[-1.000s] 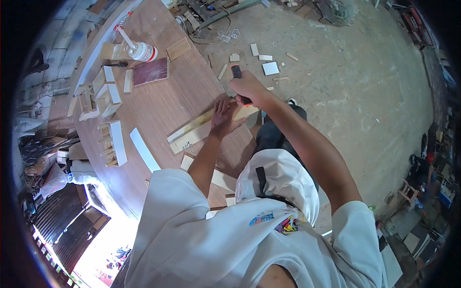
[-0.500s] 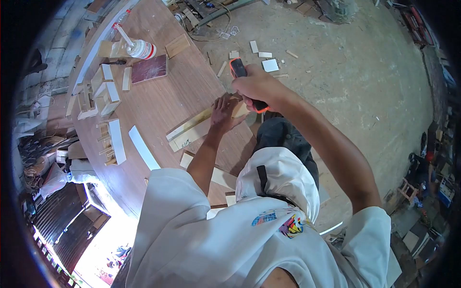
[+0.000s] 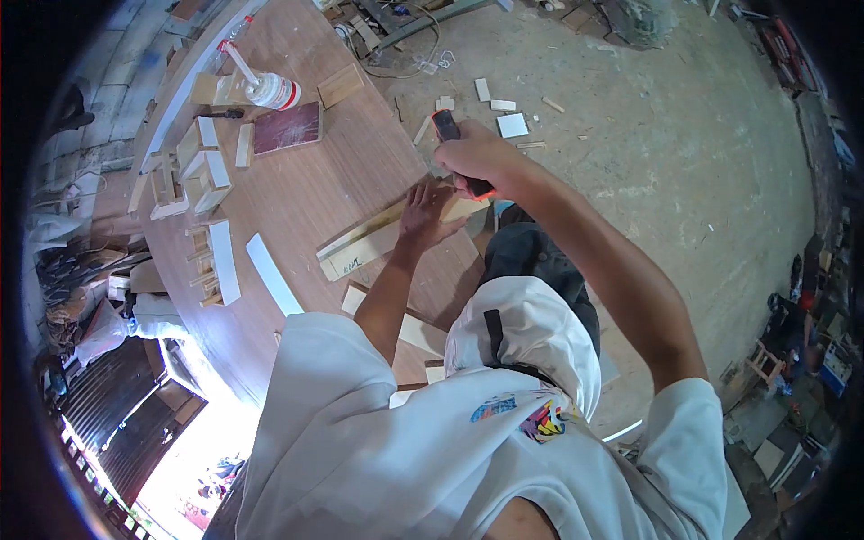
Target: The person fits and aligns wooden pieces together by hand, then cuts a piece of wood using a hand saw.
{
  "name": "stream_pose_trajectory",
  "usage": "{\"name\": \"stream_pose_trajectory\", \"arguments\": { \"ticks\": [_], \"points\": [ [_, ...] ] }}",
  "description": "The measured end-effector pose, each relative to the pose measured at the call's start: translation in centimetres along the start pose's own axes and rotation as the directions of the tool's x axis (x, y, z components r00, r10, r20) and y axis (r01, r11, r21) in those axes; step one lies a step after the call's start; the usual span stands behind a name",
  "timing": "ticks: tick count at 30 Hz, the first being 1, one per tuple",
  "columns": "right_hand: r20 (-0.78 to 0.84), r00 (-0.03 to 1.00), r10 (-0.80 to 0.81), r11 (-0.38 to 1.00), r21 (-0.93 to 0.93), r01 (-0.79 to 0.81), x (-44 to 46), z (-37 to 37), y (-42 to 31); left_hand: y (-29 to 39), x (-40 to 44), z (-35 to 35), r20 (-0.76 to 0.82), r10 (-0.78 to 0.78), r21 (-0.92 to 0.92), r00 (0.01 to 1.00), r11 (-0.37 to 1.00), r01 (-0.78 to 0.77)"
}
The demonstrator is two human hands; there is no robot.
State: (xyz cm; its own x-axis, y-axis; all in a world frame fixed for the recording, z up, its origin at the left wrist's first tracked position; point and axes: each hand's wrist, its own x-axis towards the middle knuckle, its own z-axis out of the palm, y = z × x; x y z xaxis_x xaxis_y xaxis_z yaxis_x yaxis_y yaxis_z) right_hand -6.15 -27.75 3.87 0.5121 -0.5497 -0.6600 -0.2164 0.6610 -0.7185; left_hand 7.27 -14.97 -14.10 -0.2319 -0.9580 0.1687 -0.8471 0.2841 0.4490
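On the wooden boards (image 3: 360, 255) at the table's edge, my left hand (image 3: 427, 214) lies with its fingers spread, pressing down on them. Handwritten marks show near the far left end of the lower board. My right hand (image 3: 484, 160) is wrapped round the black and orange handle (image 3: 445, 126) of a tool, just right of my left hand and over the boards' right end. The tool's working part cannot be made out.
The brown table (image 3: 360, 171) bears a white bottle (image 3: 273, 92), a dark red block (image 3: 288, 129), small wooden frames (image 3: 205, 171) and a curved white strip (image 3: 273, 274). Wood offcuts (image 3: 512, 125) lie on the concrete floor (image 3: 666, 180) beyond the edge.
My right hand moved right and slightly back with the tool between the first and second frames, then a little forward. My left hand has stayed on the boards. The view has shifted slightly.
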Motion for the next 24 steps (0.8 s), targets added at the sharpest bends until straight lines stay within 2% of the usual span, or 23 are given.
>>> {"name": "stream_pose_trajectory", "arguments": {
  "ticks": [1, 3, 6, 10, 11, 12, 13, 15, 20, 22, 24],
  "points": [
    [-0.002, 1.0, -0.002, 1.0, 0.0, 0.002, -0.7, -0.3, -0.4, -0.1, 0.1, 0.1, -0.001, 0.003, 0.0, 1.0, 1.0, -0.003],
    [0.028, 1.0, 0.01, 0.991, -0.137, -0.006, -2.0, -0.5, -0.8, -0.1, 0.0, 0.1, -0.014, -0.012, -0.028, 1.0, 1.0, 0.012],
    [-0.009, 1.0, -0.012, 0.988, -0.152, 0.011, -3.8, 0.1, -0.9, -0.2, -0.1, 0.2, 0.036, -0.037, -0.017, 0.999, 0.999, 0.037],
    [-0.039, 0.997, -0.061, 0.996, -0.069, 0.058, 0.8, 0.2, 3.6, -0.1, -0.3, 0.5, -0.003, -0.037, -0.043, 0.999, 0.998, 0.037],
    [-0.116, 0.989, -0.096, 0.994, -0.065, 0.089, 3.6, -0.1, 6.8, 0.1, -0.4, 0.5, -0.023, -0.025, 0.001, 0.999, 1.0, 0.025],
    [-0.188, 0.973, -0.135, 0.99, -0.067, 0.124, 4.1, 0.2, 6.5, -0.1, 0.0, 0.6, -0.049, -0.014, 0.05, 0.999, 0.999, 0.016],
    [-0.146, 0.985, -0.087, 0.996, -0.028, 0.084, 4.5, 0.2, 6.5, -0.4, 0.2, 0.6, -0.055, -0.014, 0.058, 0.998, 0.998, 0.018],
    [-0.138, 0.987, -0.08, 0.997, -0.025, 0.078, 4.6, -0.2, 6.7, -0.6, -0.1, 0.8, -0.107, 0.031, -0.072, 0.994, 0.997, -0.039],
    [-0.13, 0.985, -0.113, 0.993, -0.035, 0.109, 4.0, -0.2, 6.9, -0.5, -0.2, 0.8, -0.069, 0.019, -0.005, 0.997, 1.0, -0.02],
    [-0.091, 0.99, -0.107, 0.99, -0.107, 0.097, 2.4, 0.2, 4.7, -0.6, -0.3, 0.8, -0.055, 0.016, 0.003, 0.998, 1.0, -0.015],
    [-0.027, 0.998, -0.061, 0.997, -0.059, 0.059, -0.6, 0.0, 1.5, -0.3, -0.2, 0.3, -0.019, -0.033, -0.057, 0.999, 0.998, 0.032]
  ]
}}
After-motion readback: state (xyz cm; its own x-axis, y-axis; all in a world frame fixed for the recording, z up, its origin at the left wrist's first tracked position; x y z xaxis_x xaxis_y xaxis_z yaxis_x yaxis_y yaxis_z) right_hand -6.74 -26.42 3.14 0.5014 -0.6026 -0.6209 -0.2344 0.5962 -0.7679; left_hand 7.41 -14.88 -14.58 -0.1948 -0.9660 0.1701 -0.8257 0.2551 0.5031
